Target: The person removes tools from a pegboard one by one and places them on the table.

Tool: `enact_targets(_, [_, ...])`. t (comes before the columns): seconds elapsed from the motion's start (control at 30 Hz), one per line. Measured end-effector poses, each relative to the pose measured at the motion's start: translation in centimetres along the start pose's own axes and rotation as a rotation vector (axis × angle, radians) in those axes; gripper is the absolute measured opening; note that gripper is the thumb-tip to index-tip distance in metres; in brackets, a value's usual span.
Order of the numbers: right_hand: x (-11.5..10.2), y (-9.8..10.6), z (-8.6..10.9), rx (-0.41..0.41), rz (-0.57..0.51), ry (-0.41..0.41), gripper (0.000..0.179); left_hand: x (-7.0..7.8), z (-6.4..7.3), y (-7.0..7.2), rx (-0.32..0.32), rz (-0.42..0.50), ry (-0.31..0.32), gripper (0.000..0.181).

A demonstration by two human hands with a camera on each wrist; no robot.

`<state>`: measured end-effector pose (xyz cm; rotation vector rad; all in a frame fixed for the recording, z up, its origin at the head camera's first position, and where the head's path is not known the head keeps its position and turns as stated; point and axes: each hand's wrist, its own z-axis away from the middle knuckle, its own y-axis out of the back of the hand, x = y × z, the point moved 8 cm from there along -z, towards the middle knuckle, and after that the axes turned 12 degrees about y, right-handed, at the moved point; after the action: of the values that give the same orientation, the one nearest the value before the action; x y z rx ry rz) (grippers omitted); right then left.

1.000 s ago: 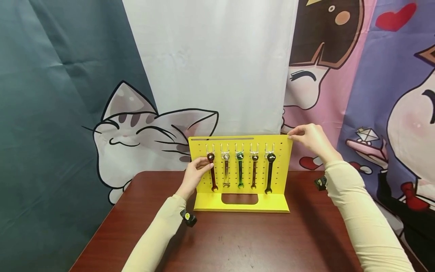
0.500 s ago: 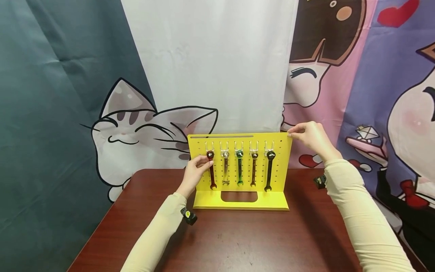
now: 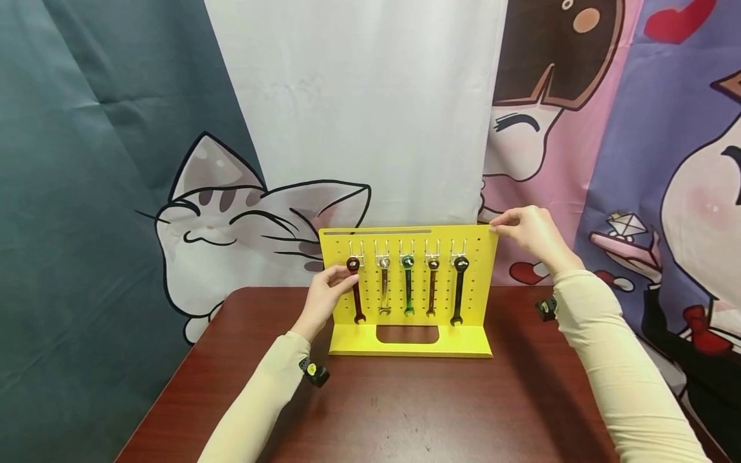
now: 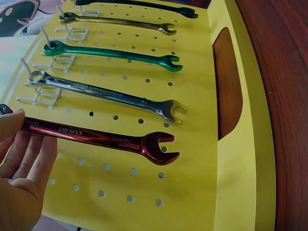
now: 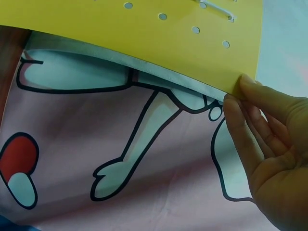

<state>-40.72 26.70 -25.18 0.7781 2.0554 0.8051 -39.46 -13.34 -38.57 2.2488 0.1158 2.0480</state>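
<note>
A yellow pegboard (image 3: 480, 283) stands upright on the table, with wrenches hung in a row on white hooks. My left hand (image 3: 326, 296) pinches the red wrench (image 4: 106, 139) near its ring end, between thumb and fingers, at the row's left end. That ring end is partly cut off in the left wrist view; whether it is still on its hook I cannot tell. Beside it hang a silver wrench (image 4: 110, 96), a green wrench (image 4: 115, 53), a gold-brown wrench (image 3: 432, 289) and a black wrench (image 3: 459, 292). My right hand (image 3: 535, 238) pinches the pegboard's upper right corner.
The reddish-brown wooden table (image 3: 393, 411) extends in front of the board. Behind it hangs a cartoon-printed curtain (image 3: 370, 109). The board's foot (image 3: 353, 344) has a wide cut-out slot at its middle.
In the last half second my left hand has shifted slightly left with the red wrench, whose ring end now sits left of its earlier place. My right hand stays on the corner.
</note>
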Motion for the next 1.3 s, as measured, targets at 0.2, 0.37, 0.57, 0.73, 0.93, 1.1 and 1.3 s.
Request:
enact_targets(0.2, [-0.1,-0.3,0.0,-0.020,0.005,0.015,0.019,0.6,1.4,0.9,-0.003,-0.042,-0.020,0.028])
enact_targets(0.37, [-0.1,-0.7,-0.1,-0.046,0.000,0.019,0.019,1.5,2.7,2.1,-0.007,-0.046,-0.007,0.029])
enact_targets(0.57, [-0.1,-0.6,-0.3,-0.049,0.004,0.018,0.018,3.5,3.7,4.2,-0.002,-0.047,-0.016,0.030])
enact_targets(0.73, [-0.5,-0.3,-0.5,-0.037,0.012,0.024,0.019,4.6,4.0,6.4,0.010,-0.104,0.016,0.033])
enact_targets(0.93, [-0.7,-0.5,-0.4,-0.049,-0.002,0.020,0.020,4.2,4.5,8.6,0.033,-0.159,0.097,0.039])
enact_targets(1.1, [-0.7,-0.1,-0.5,-0.041,-0.001,0.020,0.020,2.4,3.8,9.4,0.027,-0.153,0.174,0.044])
enact_targets(1.3, [-0.5,0.2,-0.3,-0.035,0.005,0.032,0.020,-0.4,2.7,9.2,-0.009,-0.124,0.230,0.040])
